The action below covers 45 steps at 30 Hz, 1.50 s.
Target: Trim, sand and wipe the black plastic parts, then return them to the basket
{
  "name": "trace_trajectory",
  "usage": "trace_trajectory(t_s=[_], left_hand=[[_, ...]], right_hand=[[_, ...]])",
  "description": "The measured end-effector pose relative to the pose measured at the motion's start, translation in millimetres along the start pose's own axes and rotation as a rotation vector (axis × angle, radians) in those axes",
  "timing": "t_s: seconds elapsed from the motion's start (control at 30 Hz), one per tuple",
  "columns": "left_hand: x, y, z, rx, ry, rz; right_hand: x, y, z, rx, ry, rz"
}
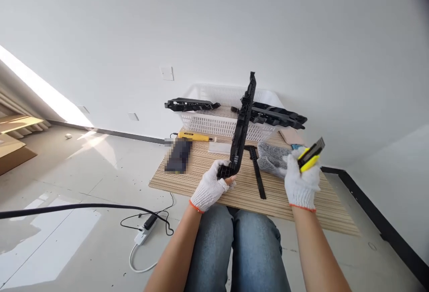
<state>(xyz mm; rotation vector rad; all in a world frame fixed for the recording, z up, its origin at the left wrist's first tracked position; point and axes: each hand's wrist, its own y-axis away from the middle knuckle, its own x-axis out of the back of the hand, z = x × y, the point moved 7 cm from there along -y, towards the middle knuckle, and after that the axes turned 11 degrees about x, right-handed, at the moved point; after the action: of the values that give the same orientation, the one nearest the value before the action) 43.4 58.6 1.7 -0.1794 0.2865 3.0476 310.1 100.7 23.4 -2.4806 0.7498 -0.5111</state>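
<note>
Your left hand grips the lower end of a long black plastic part, held upright over the counter. Your right hand, just beside it, closes around a yellow utility knife, blade up.

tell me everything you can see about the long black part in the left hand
The long black part looks like moulded plastic, narrow, ribbed and notched along its length. The gloved left hand grips its bent lower end, holding it nearly upright, tilted slightly right, above the wooden board and in front of the white basket.
</note>
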Motion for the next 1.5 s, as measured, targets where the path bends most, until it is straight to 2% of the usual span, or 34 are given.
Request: trace_trajectory(t_s=[0.1,0.2,0.23,0.3,0.37,0.43,0.5,0.57,0.63,0.77,0.8,0.9,0.93,1.03,1.17,1.27,1.4,1.5], left_hand=[[0.6,-2.3,-0.9,0.003,0.009,-0.002],[2.9,-4.0,-1.8,-0.002,0.014,-0.005],[3.7,-4.4,-2.3,-0.001,0.015,-0.016],[5.7,-4.8,-4.0,0.012,0.031,-0.039],[8.1,-4.9,-4.8,0.025,0.05,-0.054],[10.5,-4.9,-4.6,0.042,0.06,-0.052],[11.5,-5.1,-5.4,0.087,0.071,-0.047],[12.0,-5.2,-6.5,0.14,0.093,-0.035],[12.3,-5.2,-5.9,0.16,0.107,-0.02],[13.7,-5.2,-2.4,0.135,0.101,0.013],[13.9,-5.1,-2.0,0.132,0.093,0.017],[14.6,-4.9,-2.5,0.134,0.045,0.025],[15.2,-4.8,-3.1,0.132,0.03,0.029],[18.3,-4.8,-4.7,0.1,-0.018,0.046],[21.5,-4.7,-2.5,-0.008,-0.148,0.068],[23.2,-4.2,0.1,-0.061,-0.183,0.084],[24.5,-3.2,1.8,-0.085,-0.235,0.102],[27.0,-3.4,-1.0,-0.049,-0.199,0.118]], right_hand=[[-4.2,7.4,-9.6,-0.184,-0.167,0.051],[2.7,12.9,-34.1,-0.131,-0.283,0.171],[2.5,15.4,-40.3,-0.106,-0.34,0.158],[-8.7,23.9,-43.3,-0.144,-0.464,-0.029],[-27.9,40.3,-38.4,-0.255,-0.535,-0.346],[-41.0,58.2,-31.2,-0.343,-0.497,-0.62],[-46.5,68.3,-24.9,-0.391,-0.409,-0.774],[-49.8,71.5,-23.0,-0.431,-0.373,-0.842],[-51.1,69.8,-23.6,-0.463,-0.37,-0.824],[-39.8,60.9,-20.9,-0.505,-0.329,-0.555],[-38.6,62.5,-20.9,-0.518,-0.327,-0.55],[-40.0,74.0,-23.7,-0.533,-0.312,-0.689],[-37.9,75.1,-24.1,-0.521,-0.3,-0.681],[-28.4,73.2,-23.1,-0.501,-0.302,-0.539],[-34.5,79.5,-23.6,-0.507,-0.299,-0.67],[-29.6,74.6,-21.9,-0.478,-0.291,-0.577],[-35.0,80.4,-22.3,-0.493,-0.275,-0.722],[-29.6,75.7,-22.5,-0.497,-0.261,-0.611]])
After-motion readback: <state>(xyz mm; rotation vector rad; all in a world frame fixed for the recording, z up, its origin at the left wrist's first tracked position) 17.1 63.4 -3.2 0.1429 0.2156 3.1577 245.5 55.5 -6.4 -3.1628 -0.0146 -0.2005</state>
